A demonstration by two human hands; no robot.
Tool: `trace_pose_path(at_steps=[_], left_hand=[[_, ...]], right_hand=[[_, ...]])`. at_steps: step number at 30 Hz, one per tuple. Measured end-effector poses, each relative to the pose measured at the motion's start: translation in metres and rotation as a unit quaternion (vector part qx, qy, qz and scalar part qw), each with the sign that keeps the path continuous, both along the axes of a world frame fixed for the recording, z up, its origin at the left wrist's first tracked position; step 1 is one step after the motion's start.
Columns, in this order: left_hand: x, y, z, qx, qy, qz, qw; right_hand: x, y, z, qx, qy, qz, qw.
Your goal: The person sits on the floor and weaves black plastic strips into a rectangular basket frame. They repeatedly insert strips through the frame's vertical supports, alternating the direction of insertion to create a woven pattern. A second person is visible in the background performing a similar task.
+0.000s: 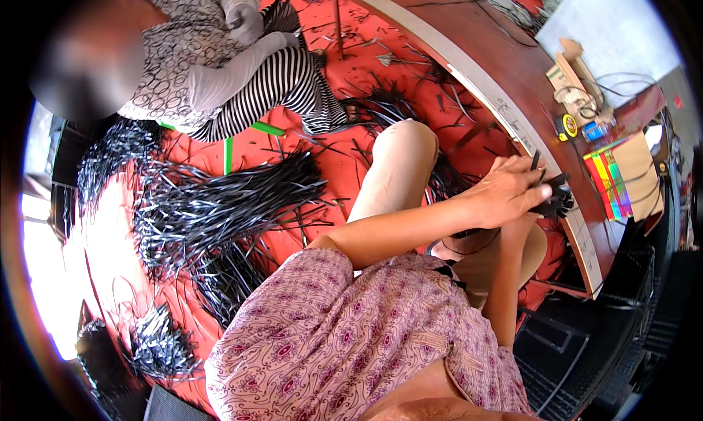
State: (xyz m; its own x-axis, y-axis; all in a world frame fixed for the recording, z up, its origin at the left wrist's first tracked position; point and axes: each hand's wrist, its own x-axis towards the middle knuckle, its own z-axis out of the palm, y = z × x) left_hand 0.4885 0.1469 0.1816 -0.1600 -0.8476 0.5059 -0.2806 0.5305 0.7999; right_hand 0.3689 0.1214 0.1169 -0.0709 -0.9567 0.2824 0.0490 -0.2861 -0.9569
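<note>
My left hand point(505, 192) is closed at the brown table's edge, its fingers bent round a small bundle of black plastic strips point(558, 197). One dark strip pokes up beside its fingertips. Below it, my right hand point(518, 223) reaches up from the lower right, close against the left. The left hand covers its fingers, so their grip is hidden. Along the table edge near both hands runs a pale board point(505, 110) with handwritten marks. My bent knee point(405, 146) rises to the left of the hands.
Large heaps of black strips point(212, 212) lie on the red floor sheet point(293, 157) at left. Another person point(242, 84) sits at upper left. A yellow-black tape measure point(567, 127), cardboard pieces point(571, 73) and colourful packs point(614, 183) rest on the table point(523, 73). Black crates point(564, 340) stand lower right.
</note>
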Motion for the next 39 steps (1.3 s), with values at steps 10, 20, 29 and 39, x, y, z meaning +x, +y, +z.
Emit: trace_pose_path(at_steps=[10, 20, 29, 39], left_hand=[[0.145, 0.084, -0.088, -0.011, -0.027, 0.268, 0.963], [0.211, 0.177, -0.216, 0.159, 0.076, 0.497, 0.850], [0.358, 0.107, -0.120, -0.086, -0.138, 0.698, 0.697], [0.402, 0.036, -0.076, -0.221, -0.299, 0.587, 0.719]], right_hand=[[-0.047, 0.010, 0.004, 0.028, -0.033, 0.113, 0.993], [-0.006, -0.001, 0.017, 0.089, -0.190, 0.290, 0.934], [0.003, 0.001, 0.014, 0.082, -0.198, 0.273, 0.938], [-0.011, 0.011, 0.003, 0.120, -0.206, 0.269, 0.933]])
